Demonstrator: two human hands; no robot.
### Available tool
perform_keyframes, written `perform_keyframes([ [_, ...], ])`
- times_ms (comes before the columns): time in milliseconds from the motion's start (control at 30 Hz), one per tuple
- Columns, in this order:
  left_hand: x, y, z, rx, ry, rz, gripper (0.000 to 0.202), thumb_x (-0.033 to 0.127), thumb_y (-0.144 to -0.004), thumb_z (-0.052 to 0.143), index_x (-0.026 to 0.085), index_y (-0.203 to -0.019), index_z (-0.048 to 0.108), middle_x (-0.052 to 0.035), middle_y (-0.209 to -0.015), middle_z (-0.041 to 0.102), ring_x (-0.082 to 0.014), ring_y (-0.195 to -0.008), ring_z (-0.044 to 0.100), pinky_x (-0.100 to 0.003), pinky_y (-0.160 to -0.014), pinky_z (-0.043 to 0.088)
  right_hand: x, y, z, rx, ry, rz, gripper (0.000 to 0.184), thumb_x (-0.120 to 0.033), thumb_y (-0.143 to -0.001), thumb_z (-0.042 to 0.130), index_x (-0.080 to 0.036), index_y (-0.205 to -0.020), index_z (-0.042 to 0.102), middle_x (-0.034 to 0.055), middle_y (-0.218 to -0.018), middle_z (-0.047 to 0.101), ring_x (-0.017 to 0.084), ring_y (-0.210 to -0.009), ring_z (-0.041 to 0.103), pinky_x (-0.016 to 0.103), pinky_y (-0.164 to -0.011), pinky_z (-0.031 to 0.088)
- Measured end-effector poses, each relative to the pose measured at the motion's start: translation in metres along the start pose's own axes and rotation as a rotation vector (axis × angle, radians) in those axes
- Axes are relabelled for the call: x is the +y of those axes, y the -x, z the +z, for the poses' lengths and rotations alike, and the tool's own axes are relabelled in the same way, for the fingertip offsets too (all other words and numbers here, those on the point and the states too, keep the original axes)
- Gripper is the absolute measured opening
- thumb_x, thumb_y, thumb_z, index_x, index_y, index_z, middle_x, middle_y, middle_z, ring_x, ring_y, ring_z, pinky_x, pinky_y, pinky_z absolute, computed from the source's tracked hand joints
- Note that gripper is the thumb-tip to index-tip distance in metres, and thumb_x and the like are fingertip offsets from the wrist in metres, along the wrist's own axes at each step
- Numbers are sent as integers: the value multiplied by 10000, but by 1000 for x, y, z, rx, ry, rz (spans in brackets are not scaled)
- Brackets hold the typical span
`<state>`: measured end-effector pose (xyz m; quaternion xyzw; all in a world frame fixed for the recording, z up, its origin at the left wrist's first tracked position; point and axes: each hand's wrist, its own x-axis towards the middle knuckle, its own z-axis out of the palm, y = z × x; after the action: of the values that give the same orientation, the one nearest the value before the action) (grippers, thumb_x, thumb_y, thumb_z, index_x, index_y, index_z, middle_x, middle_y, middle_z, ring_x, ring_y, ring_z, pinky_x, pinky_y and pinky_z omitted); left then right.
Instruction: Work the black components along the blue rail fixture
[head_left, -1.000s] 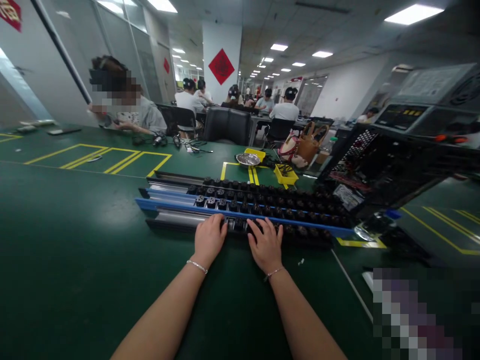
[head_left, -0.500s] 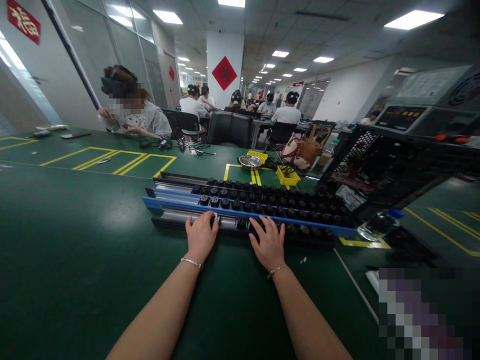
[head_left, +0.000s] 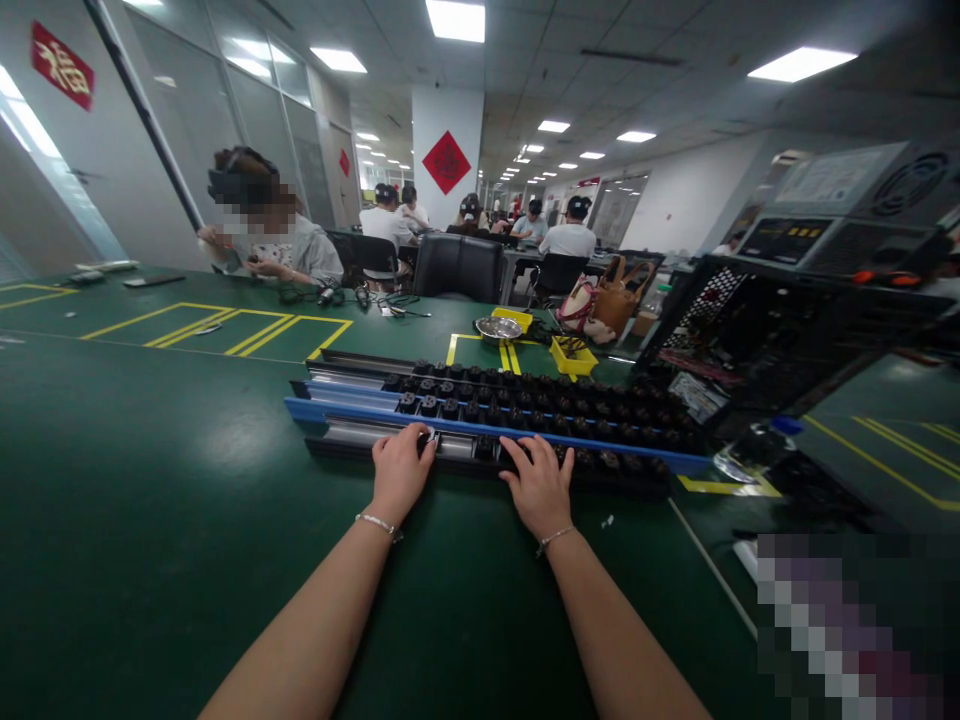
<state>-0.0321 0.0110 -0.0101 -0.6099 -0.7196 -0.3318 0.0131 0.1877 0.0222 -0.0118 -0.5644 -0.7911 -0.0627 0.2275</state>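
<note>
Our left hand (head_left: 402,466) bends over the front rail (head_left: 349,434), its fingertips at a partly hidden piece (head_left: 430,435), while our right hand (head_left: 540,483) lies over black parts (head_left: 609,461) further along. Across the green table (head_left: 217,530), we see a metal bowl (head_left: 499,328) near a yellow tray (head_left: 576,365).

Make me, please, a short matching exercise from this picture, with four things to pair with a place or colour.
1. Left hand
2. Right hand
3. Round dish
4. Diamond-shaped decoration

A. Red
B. At the front rail, nearer its bare end
C. Silvery
D. At the front rail, farther from its bare end

Pairs: 1-B, 2-D, 3-C, 4-A
</note>
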Motion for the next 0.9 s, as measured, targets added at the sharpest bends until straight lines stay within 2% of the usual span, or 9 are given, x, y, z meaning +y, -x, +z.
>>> perform_keyframes([
  [267, 13, 0, 5, -22, -25, 39, 214, 354, -861, 476, 257, -1033, 556, -19, -930, 687, -203, -923, 608, -368, -885, 323, 14, -1, -4, -7, 3, 51, 426, -249, -828, 508, -354, -1241, 490, 48, -1222, 531, 264, -1247, 374, 684, -1027, 87],
  [433, 17, 0, 4, 0, -63, 5, 217, 344, -855, 472, 251, -1026, 569, -29, -923, 690, -204, -930, 610, -386, -938, 309, 21, 0, -5, 12, -23, 68, 419, -234, -807, 507, -341, -1213, 511, 50, -1191, 536, 262, -1225, 387, 683, -1024, 81],
  [567, 13, -1, 1, 17, -69, -43, 221, 337, -850, 470, 244, -1026, 566, -37, -937, 692, -208, -944, 610, -421, -1000, 267, 24, 0, -2, 51, -42, 73, 409, -257, -788, 524, -339, -1189, 532, 42, -1177, 535, 259, -1209, 397, 671, -1030, 77],
  [733, 3, -2, 2, 86, -61, -93, 377, 337, -826, 492, 220, -1184, 485, -65, -1003, 691, -234, -958, 621, -511, -1068, 150, 25, 0, 1, 84, -58, 72, 417, -273, -760, 541, -329, -1173, 544, 39, -1154, 539, 256, -1182, 414, 675, -1027, 73],
  [900, -5, -6, 2, 115, -71, -153, 400, 341, -818, 478, 201, -1192, 487, -88, -1022, 689, -251, -980, 619, -560, -1080, 70, 25, -1, 1, 102, -52, 65, 421, -287, -750, 532, -322, -1168, 548, 38, -1139, 540, 257, -1172, 417, 677, -1025, 75],
])
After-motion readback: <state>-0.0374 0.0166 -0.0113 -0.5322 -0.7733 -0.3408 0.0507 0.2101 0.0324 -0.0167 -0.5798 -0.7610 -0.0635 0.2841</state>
